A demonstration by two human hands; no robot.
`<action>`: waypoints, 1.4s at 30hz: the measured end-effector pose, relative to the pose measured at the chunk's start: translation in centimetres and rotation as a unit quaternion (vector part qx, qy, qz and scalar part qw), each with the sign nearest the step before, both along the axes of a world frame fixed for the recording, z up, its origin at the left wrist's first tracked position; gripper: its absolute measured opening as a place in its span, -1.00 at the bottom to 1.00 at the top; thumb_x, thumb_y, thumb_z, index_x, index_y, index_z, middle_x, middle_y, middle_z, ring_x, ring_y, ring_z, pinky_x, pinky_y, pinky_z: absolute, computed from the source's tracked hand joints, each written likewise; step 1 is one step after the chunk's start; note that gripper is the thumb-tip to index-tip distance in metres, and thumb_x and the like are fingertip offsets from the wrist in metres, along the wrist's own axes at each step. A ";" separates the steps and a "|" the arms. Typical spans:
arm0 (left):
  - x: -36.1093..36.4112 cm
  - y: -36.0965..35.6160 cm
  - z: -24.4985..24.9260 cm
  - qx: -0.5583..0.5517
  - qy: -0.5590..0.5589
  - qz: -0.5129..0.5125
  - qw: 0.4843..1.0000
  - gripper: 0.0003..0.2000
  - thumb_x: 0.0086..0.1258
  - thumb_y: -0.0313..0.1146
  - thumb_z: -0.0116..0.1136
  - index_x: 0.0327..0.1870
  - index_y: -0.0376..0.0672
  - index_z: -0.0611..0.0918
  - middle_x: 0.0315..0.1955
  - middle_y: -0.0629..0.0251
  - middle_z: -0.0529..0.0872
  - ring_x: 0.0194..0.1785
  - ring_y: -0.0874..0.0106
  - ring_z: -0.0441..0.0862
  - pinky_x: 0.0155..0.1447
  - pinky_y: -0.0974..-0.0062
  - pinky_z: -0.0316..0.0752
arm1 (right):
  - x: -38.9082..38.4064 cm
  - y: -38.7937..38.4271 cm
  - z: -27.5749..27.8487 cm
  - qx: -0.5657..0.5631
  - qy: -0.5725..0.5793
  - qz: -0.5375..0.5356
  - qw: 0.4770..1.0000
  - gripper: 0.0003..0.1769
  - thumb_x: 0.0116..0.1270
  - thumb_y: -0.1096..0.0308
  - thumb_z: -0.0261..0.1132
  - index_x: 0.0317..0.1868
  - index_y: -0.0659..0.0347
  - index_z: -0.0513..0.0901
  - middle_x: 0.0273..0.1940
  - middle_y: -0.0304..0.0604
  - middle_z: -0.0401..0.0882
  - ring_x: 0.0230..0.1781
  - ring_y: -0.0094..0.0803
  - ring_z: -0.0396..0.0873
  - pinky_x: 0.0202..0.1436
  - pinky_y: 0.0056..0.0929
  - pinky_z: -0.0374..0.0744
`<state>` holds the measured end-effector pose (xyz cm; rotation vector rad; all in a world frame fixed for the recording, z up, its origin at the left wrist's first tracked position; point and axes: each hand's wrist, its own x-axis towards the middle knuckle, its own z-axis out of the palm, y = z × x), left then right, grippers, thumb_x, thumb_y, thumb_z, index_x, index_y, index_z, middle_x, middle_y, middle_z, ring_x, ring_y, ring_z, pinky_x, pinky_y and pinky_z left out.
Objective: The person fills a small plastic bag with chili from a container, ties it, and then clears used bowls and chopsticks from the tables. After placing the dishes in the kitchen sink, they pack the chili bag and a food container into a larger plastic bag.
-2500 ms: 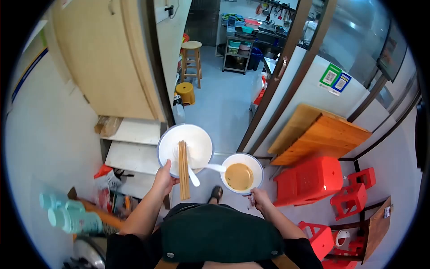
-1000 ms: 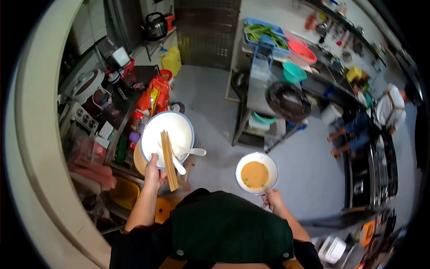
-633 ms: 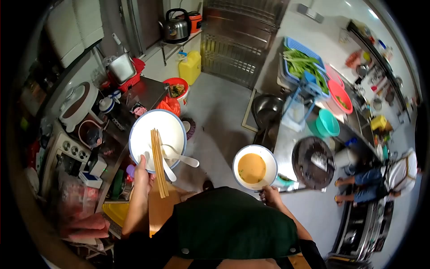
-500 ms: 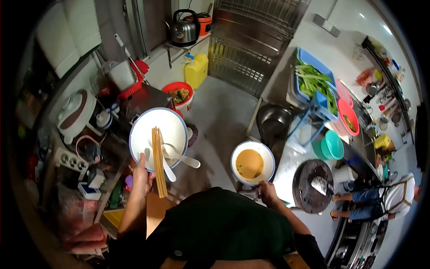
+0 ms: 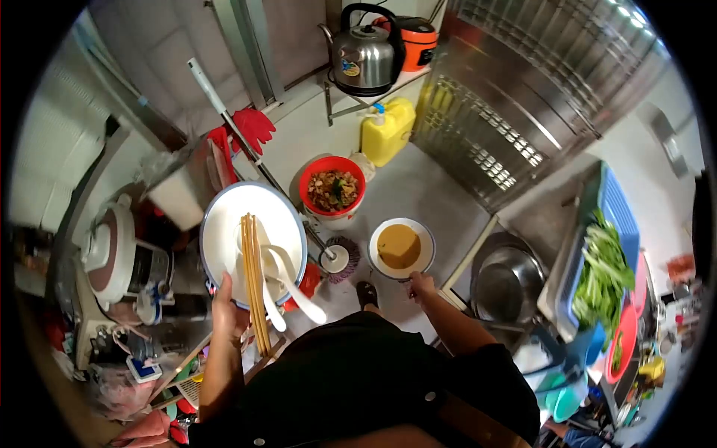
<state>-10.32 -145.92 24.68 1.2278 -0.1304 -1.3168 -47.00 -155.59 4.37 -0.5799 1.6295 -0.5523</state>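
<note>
My left hand point(image 5: 226, 310) grips the near rim of a large white bowl point(image 5: 228, 231) with a blue edge. Wooden chopsticks point(image 5: 253, 280) and two white spoons point(image 5: 287, 280) lie across the bowl and stick out over its near side. My right hand point(image 5: 420, 284) holds a smaller white bowl point(image 5: 401, 249) filled with brown broth, level, out in front of me. Just beyond both bowls stands a red bucket point(image 5: 333, 187) of food scraps on the floor.
A mop point(image 5: 337, 259) leans from the wall to the floor between the bowls. A yellow jug point(image 5: 387, 131) and a steel kettle point(image 5: 366, 52) sit behind. A rice cooker point(image 5: 110, 246) is at left; a steel basin point(image 5: 506, 282) and greens in a blue crate point(image 5: 609, 265) at right.
I have walked from the doorway into the kitchen and turned left. The red bucket and yellow jug are now close in front. Both bowls stay held; the small bowl moved closer to the large one.
</note>
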 end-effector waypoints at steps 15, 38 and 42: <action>-0.7 -17.5 -3.1 0.020 -0.027 0.113 0.993 -0.51 0.31 -0.09 -0.11 0.13 -0.25 0.26 0.00 0.20 0.42 0.04 0.30 0.38 0.10 0.32 0.26 | 13.8 -32.2 -15.6 -0.055 0.285 0.264 0.920 -0.66 0.16 0.23 0.04 -0.21 0.33 0.55 -0.23 0.04 0.56 -0.20 -0.23 0.55 -0.24 -0.33 0.50; -0.7 -11.8 -5.4 0.029 0.002 0.120 0.992 -0.59 0.32 -0.16 -0.08 0.06 -0.28 0.31 -0.09 0.17 0.47 -0.04 0.29 0.44 0.04 0.29 0.34 | 9.0 -35.5 -11.8 -0.097 0.271 0.102 0.952 -0.70 0.03 0.31 0.02 -0.37 0.41 0.53 -0.46 0.06 0.55 -0.44 -0.24 0.57 -0.39 -0.36 0.51; -1.7 -8.8 -4.6 0.012 0.018 0.044 0.999 -0.62 0.35 -0.19 -0.14 0.05 -0.29 0.32 -0.05 0.15 0.46 -0.01 0.28 0.44 0.04 0.32 0.36 | 5.6 -21.8 -7.6 -0.048 -0.073 -0.210 0.974 -0.80 0.07 0.41 -0.01 -0.59 0.38 0.39 -0.78 -0.04 0.32 -0.88 -0.32 0.30 -0.86 -0.34 0.19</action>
